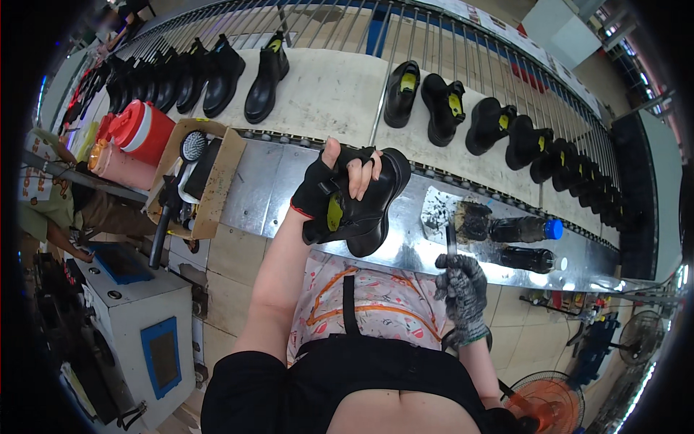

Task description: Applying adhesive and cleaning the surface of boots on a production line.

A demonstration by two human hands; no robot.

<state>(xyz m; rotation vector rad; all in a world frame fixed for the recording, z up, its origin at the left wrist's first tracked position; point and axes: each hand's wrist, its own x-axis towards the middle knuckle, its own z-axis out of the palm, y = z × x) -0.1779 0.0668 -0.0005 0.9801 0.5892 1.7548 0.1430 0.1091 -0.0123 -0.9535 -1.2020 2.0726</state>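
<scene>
My left hand [340, 173], in a black fingerless glove, grips a black leather shoe [369, 206] with a yellow-green insole, tilted above the metal ledge. Its bare fingers wrap over the upper. My right hand [463, 293], in a grey knitted glove, is closed around a slim, dark, stick-like tool [451, 237] that points away from me. The tip of that tool is near a white sheet [436, 210] spotted with black and a black-stained block [473, 220]. Beside them lie a dark bottle with a blue cap [517, 229] and another dark bottle [528, 258].
A row of black boots [224, 76] stands at the far left, and a row of black shoes [491, 124] at the right. Near the left end sit a cardboard box of tools [228, 170] and a red jug [148, 134]. Another person's hand [83, 254] reaches beside a grey cabinet [130, 311].
</scene>
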